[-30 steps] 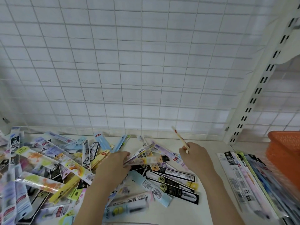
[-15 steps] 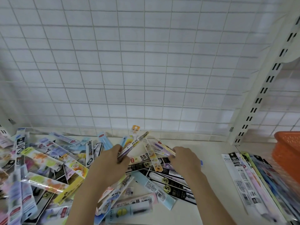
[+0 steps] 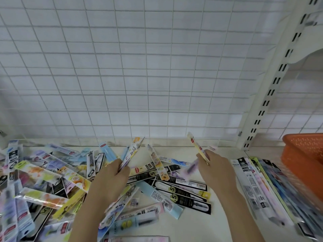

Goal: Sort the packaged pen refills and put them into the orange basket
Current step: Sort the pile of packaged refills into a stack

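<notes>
Since the earlier frame, the hands have been drawn apart. A few packets [image 3: 132, 151] are gripped in the left hand [image 3: 111, 179]; one packet [image 3: 197, 147] is pinched in the right hand [image 3: 215, 169]. The packets are judged light, slippery and flexible, best taken at mid-length. The loose heap [image 3: 43, 180] covers the shelf's left half; the orange basket [image 3: 304, 163] stands at its right edge.

Bare table [image 3: 225, 222] open at 5 o'clock between the hands, loose refill packets [image 3: 43, 180] heaped from 7 to 9 o'clock, wire grid wall [image 3: 139, 75] closing 12 o'clock, sorted row [image 3: 258, 189] and orange basket [image 3: 304, 159] blocking 3 o'clock
</notes>
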Action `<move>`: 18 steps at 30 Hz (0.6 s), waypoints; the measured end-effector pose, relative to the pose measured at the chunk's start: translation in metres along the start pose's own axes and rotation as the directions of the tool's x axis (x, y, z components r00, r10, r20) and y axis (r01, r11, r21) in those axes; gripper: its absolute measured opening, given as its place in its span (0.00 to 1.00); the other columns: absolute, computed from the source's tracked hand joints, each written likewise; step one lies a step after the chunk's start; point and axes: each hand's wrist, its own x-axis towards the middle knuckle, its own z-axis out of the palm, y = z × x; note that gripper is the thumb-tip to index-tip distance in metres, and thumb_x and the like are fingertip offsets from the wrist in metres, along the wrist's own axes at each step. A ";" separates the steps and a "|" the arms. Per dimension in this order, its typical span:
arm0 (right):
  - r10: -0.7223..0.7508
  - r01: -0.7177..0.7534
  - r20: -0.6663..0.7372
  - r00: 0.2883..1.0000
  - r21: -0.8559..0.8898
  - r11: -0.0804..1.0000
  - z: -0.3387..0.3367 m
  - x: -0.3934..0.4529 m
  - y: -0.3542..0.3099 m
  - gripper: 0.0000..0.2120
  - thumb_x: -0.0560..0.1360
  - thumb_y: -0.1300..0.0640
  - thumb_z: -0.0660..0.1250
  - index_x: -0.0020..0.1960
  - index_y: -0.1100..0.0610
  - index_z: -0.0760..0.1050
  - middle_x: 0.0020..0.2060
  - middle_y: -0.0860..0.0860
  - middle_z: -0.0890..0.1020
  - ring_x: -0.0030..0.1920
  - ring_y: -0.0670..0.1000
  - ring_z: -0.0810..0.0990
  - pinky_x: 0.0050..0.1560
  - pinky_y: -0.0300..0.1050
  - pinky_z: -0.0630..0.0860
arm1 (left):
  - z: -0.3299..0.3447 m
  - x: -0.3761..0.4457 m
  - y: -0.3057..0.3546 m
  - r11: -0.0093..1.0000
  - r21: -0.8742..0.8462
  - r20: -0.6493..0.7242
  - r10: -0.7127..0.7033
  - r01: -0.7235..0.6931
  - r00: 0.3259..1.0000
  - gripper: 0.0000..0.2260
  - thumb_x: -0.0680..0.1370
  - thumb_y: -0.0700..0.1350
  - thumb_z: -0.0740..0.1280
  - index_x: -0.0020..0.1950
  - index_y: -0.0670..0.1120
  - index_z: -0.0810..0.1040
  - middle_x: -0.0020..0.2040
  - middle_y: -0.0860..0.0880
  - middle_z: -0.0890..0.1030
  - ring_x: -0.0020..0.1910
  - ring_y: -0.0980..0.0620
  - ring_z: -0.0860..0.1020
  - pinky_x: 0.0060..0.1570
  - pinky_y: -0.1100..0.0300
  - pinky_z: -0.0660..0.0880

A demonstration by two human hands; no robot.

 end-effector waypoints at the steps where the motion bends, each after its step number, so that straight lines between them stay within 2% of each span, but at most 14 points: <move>1: 0.002 -0.001 -0.020 1.000 0.029 1.000 -0.001 -0.004 0.002 0.13 0.78 0.49 0.58 0.35 0.52 0.67 0.28 0.50 0.74 0.33 0.54 0.75 0.31 0.44 0.68 | 0.003 -0.001 0.001 1.000 0.004 0.008 0.004 -0.005 1.000 0.13 0.78 0.47 0.59 0.36 0.42 0.67 0.31 0.46 0.71 0.31 0.47 0.68 0.34 0.56 0.61; 4: -0.021 0.022 -0.052 0.998 0.014 1.000 -0.002 -0.013 0.009 0.14 0.75 0.45 0.62 0.38 0.53 0.66 0.29 0.49 0.74 0.33 0.53 0.75 0.32 0.44 0.68 | 0.012 -0.002 0.001 0.988 0.144 0.023 0.052 -0.055 0.998 0.20 0.78 0.57 0.58 0.36 0.42 0.69 0.30 0.46 0.73 0.31 0.48 0.72 0.32 0.58 0.65; 6: -0.027 0.026 -0.024 0.999 -0.016 1.000 -0.001 -0.016 0.014 0.09 0.76 0.51 0.63 0.42 0.51 0.64 0.30 0.46 0.70 0.34 0.51 0.72 0.29 0.40 0.65 | 0.017 -0.002 0.000 0.972 0.217 0.024 0.083 -0.086 0.996 0.21 0.78 0.58 0.55 0.34 0.43 0.68 0.29 0.47 0.73 0.31 0.49 0.73 0.30 0.59 0.65; 8: -0.027 0.027 -0.001 1.000 -0.050 0.998 0.001 -0.018 0.019 0.07 0.77 0.56 0.61 0.46 0.51 0.62 0.31 0.43 0.67 0.34 0.51 0.71 0.28 0.40 0.62 | 0.021 -0.001 0.000 0.967 0.233 0.018 0.099 -0.100 0.995 0.21 0.79 0.57 0.54 0.34 0.44 0.67 0.29 0.47 0.73 0.30 0.49 0.73 0.29 0.59 0.65; 11: -0.004 0.004 0.004 1.000 -0.053 0.999 0.000 -0.021 0.026 0.07 0.77 0.59 0.59 0.52 0.52 0.61 0.36 0.45 0.71 0.33 0.51 0.72 0.31 0.44 0.66 | 0.024 0.001 0.000 0.969 0.222 -0.003 0.110 -0.106 0.994 0.19 0.80 0.54 0.54 0.34 0.44 0.65 0.28 0.47 0.72 0.29 0.49 0.72 0.29 0.58 0.65; 13: 0.017 -0.016 0.011 1.000 -0.014 1.000 -0.003 -0.023 0.026 0.15 0.78 0.59 0.58 0.63 0.53 0.60 0.40 0.47 0.74 0.34 0.51 0.75 0.31 0.43 0.67 | 0.025 0.007 0.001 0.972 0.207 -0.009 0.112 -0.108 0.994 0.17 0.81 0.51 0.55 0.35 0.43 0.66 0.29 0.46 0.73 0.30 0.48 0.72 0.29 0.59 0.65; 15: 0.023 -0.023 0.040 0.999 -0.015 1.000 -0.006 -0.023 0.028 0.21 0.78 0.57 0.58 0.70 0.54 0.58 0.46 0.49 0.78 0.40 0.52 0.78 0.34 0.43 0.69 | 0.025 0.016 0.004 0.964 0.229 0.003 0.135 -0.132 0.991 0.16 0.81 0.50 0.56 0.36 0.42 0.67 0.30 0.46 0.72 0.29 0.50 0.71 0.28 0.61 0.64; 17: 0.027 -0.020 0.080 0.996 -0.090 0.996 -0.008 -0.022 0.029 0.18 0.79 0.56 0.56 0.69 0.55 0.62 0.52 0.50 0.79 0.42 0.51 0.76 0.38 0.43 0.68 | 0.027 0.028 0.011 0.947 0.268 0.037 0.172 -0.176 0.984 0.15 0.80 0.50 0.58 0.36 0.44 0.67 0.30 0.47 0.71 0.29 0.51 0.70 0.28 0.61 0.64; 18: 0.029 -0.018 0.089 0.996 -0.118 0.993 -0.010 -0.022 0.030 0.17 0.80 0.55 0.55 0.68 0.55 0.64 0.52 0.50 0.78 0.42 0.50 0.73 0.38 0.42 0.66 | 0.029 0.035 0.015 0.937 0.285 0.062 0.190 -0.200 0.980 0.14 0.79 0.50 0.60 0.36 0.45 0.68 0.30 0.49 0.71 0.30 0.50 0.70 0.29 0.60 0.65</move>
